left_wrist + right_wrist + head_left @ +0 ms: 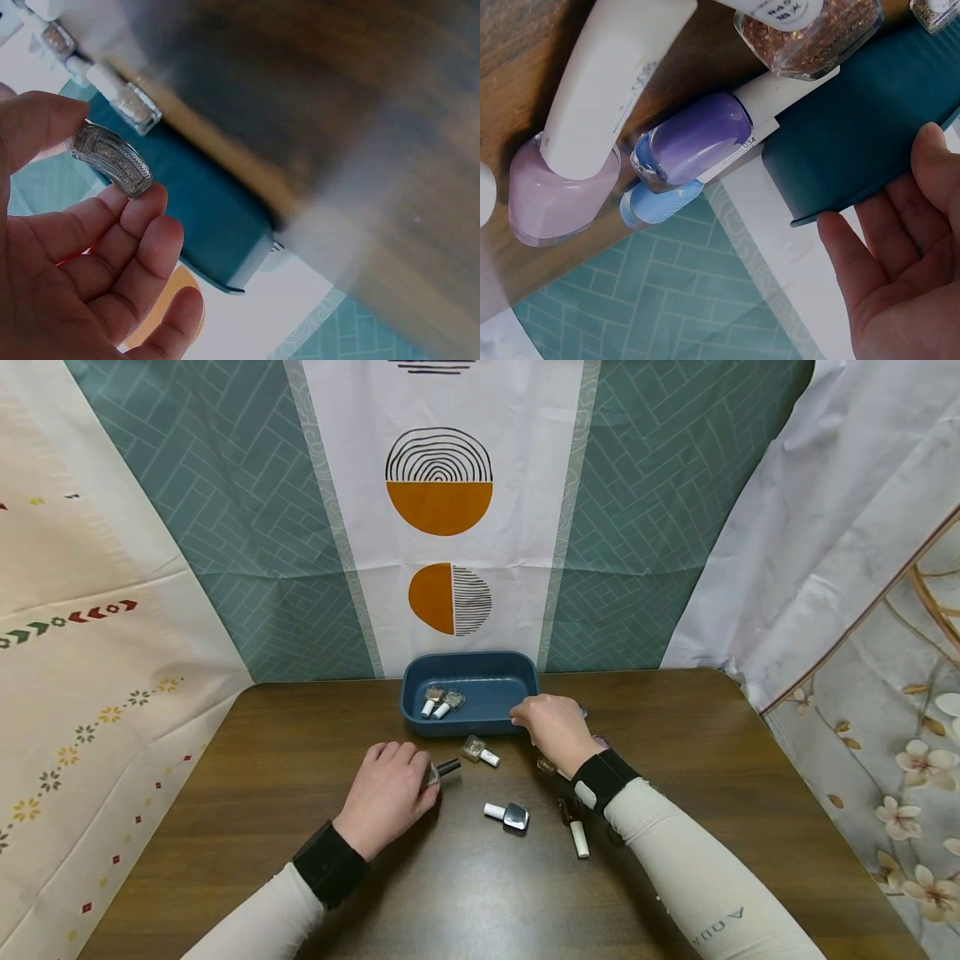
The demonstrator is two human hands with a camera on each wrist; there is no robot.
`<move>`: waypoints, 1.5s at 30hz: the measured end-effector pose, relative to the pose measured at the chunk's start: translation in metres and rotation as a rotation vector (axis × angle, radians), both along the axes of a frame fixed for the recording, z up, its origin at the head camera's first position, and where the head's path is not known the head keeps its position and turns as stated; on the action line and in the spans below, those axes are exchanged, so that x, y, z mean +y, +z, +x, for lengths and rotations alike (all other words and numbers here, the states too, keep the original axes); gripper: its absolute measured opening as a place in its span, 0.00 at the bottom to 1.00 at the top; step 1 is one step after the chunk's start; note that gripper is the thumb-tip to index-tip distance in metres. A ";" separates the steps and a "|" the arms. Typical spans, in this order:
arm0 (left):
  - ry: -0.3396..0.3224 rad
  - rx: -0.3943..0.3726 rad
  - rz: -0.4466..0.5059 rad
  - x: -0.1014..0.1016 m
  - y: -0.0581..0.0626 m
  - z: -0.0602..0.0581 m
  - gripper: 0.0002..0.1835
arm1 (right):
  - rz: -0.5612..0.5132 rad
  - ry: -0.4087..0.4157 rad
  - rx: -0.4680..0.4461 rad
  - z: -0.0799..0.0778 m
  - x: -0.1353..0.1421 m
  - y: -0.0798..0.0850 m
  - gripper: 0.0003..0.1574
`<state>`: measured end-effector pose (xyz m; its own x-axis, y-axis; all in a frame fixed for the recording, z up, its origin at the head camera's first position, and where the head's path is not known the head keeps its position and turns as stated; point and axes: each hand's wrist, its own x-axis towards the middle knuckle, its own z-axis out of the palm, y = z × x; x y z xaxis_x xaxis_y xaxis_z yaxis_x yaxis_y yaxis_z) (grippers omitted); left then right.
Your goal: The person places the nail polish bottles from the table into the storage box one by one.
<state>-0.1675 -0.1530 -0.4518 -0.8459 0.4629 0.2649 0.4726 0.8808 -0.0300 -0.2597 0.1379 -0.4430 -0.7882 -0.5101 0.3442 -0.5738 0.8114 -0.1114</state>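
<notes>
My left hand (390,789) grips a clear glittery nail polish bottle (112,159) by its glass, between thumb and fingers. Its black cap (448,767) points to the right. My right hand (557,727) is at the right front corner of the blue tray (468,727). In the right wrist view, the thumb lies in front of the tray's wall and some fingertips pass behind its rim. Two white-capped glitter polish bottles, one brownish (434,693) and one silvery (454,699), lie at the left inside the tray.
In front of the tray lies a glitter bottle (473,747). A dark bottle (516,817) and a deep red one (570,810) lie nearer me. Pink (562,195), purple (697,139), light blue (660,202) and copper glitter (810,41) bottles lie near my right hand.
</notes>
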 end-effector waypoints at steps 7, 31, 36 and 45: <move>0.001 0.039 0.006 0.001 0.010 -0.002 0.18 | 0.019 0.001 -0.004 -0.001 0.000 0.000 0.07; -0.037 0.201 0.043 0.008 0.040 -0.025 0.17 | 0.013 -0.008 -0.032 0.000 -0.001 0.002 0.09; -0.035 0.218 0.055 0.009 0.043 -0.032 0.17 | 0.004 -0.004 -0.034 0.001 -0.001 0.003 0.09; -0.007 0.189 0.059 0.011 0.048 -0.041 0.17 | -0.003 -0.005 -0.039 -0.001 -0.001 0.001 0.09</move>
